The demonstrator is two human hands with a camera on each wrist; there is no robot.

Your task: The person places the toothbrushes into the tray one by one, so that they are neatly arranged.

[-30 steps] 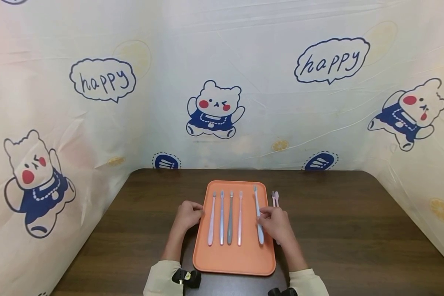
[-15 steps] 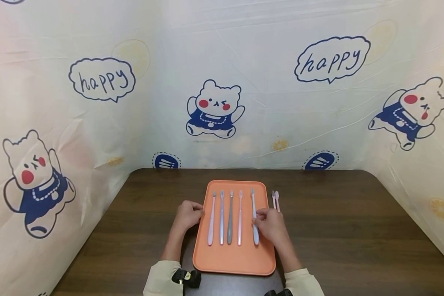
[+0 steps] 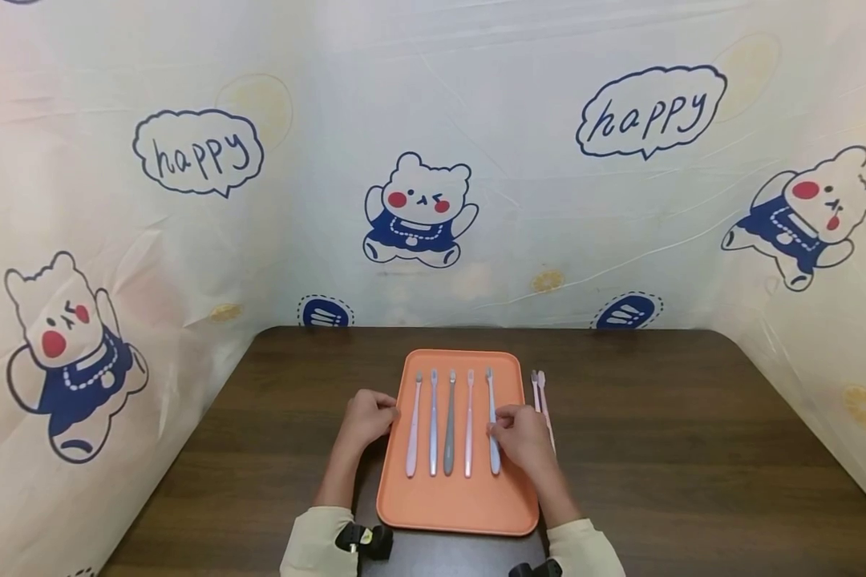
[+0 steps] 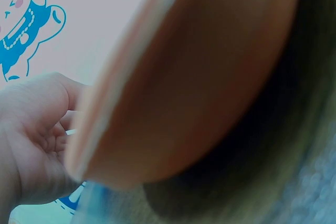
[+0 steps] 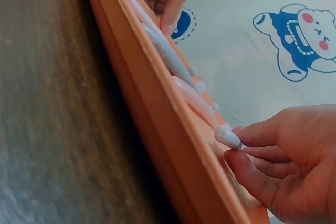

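On an orange tray [image 3: 458,505] lie several toothbrushes side by side, heads toward the far end. From left come a pink toothbrush [image 3: 413,433], a blue one [image 3: 433,433], a grey one [image 3: 449,437] and a second pink one [image 3: 468,433]. My right hand [image 3: 523,437] pinches a light blue toothbrush [image 3: 494,457] between thumb and fingers, at the right of this row; its handle end [image 5: 228,137] shows in the right wrist view. My left hand [image 3: 368,418] grips the tray's left rim, its fingers partly hidden behind the tray wall [image 4: 131,77] in the left wrist view.
Two more toothbrushes [image 3: 541,393] lie on the dark wooden table [image 3: 657,449] just right of the tray, partly covered by my right hand. A curtain [image 3: 520,184] printed with bears hangs behind the table and along both sides.
My right hand has moved left with the light blue toothbrush, bringing it closer to the row and turning it straighter. The left hand stays at the tray's rim.
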